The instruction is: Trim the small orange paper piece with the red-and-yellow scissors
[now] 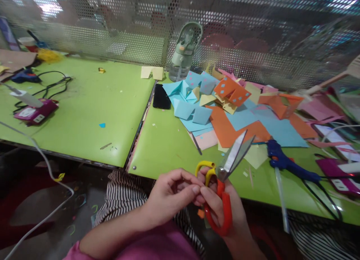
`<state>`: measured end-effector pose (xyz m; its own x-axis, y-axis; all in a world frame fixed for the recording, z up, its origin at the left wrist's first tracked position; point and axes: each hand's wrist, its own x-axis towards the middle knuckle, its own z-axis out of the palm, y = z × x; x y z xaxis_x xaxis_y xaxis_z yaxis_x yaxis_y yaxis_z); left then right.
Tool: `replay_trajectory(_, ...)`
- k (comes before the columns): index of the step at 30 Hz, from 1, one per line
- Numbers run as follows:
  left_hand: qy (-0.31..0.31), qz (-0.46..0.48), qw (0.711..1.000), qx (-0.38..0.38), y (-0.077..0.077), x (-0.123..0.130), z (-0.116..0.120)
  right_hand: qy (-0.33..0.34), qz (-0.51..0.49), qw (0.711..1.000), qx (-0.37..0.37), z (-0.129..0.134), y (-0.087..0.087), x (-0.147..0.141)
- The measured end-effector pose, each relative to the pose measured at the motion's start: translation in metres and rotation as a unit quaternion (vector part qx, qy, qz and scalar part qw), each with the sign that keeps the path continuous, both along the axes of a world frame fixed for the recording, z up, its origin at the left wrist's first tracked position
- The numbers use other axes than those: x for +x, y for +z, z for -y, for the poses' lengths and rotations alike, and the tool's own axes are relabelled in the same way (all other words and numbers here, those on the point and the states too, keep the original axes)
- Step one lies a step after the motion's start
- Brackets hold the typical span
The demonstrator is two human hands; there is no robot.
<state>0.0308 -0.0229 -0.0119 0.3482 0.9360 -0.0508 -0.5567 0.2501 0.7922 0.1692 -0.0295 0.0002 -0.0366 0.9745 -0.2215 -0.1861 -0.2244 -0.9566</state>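
Observation:
My right hand holds a pair of scissors with red and yellow handles. The blades stand slightly apart and point up and to the right over the table edge. My left hand is closed, its thumb and fingers pinched together against the fingertips of my right hand. Whatever lies between those fingertips is too small or hidden to make out. Just below them shows a small orange scrap. Beyond the scissors lies a pile of folded blue, orange and yellow paper, with an orange dotted folded piece on top.
On the green table are a black phone, a water bottle and a yellow paper cutout. A blue glue gun lies to the right. Purple power strips and cables occupy both sides. Perforated metal mesh rises behind.

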Motion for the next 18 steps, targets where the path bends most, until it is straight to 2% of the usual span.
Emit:
replay_trajectory(3,-0.001,0.022,0.997,-0.08,-0.006,-0.004,0.007,-0.029,0.009,0.999,0.024,0.005,-0.007,-0.001)
replay_trajectory(8,-0.002,-0.084,0.994,-0.07,-0.012,-0.047,0.01,-0.083,-0.012,0.993,0.087,0.014,-0.01,0.022)
replay_trajectory(9,-0.058,-0.112,0.991,-0.05,-0.013,-0.057,0.009,-0.101,-0.015,0.991,0.091,0.015,-0.009,0.027)
replay_trajectory(10,-0.157,-0.149,0.976,-0.017,-0.015,-0.064,0.008,-0.117,-0.018,0.989,0.091,0.016,-0.007,0.032)
replay_trajectory(11,-0.261,-0.188,0.946,0.03,-0.019,-0.069,0.007,-0.131,-0.021,0.987,0.087,0.018,-0.005,0.035)
replay_trajectory(12,-0.35,-0.234,0.903,0.089,-0.025,-0.071,0.006,-0.142,-0.023,0.986,0.081,0.02,-0.003,0.037)
replay_trajectory(13,-0.411,-0.282,0.853,0.153,-0.035,-0.069,0.005,-0.149,-0.024,0.986,0.073,0.022,-0.002,0.038)
replay_trajectory(14,-0.424,-0.347,0.81,0.207,-0.048,-0.065,0.004,-0.155,-0.025,0.986,0.065,0.024,-0.001,0.038)
replay_trajectory(16,-0.383,-0.494,0.74,0.247,-0.081,-0.051,0.005,-0.154,-0.025,0.986,0.059,0.028,-0.001,0.037)
replay_trajectory(18,-0.368,-0.545,0.714,0.243,-0.116,-0.033,0.006,-0.146,-0.024,0.987,0.062,0.031,-0.002,0.037)
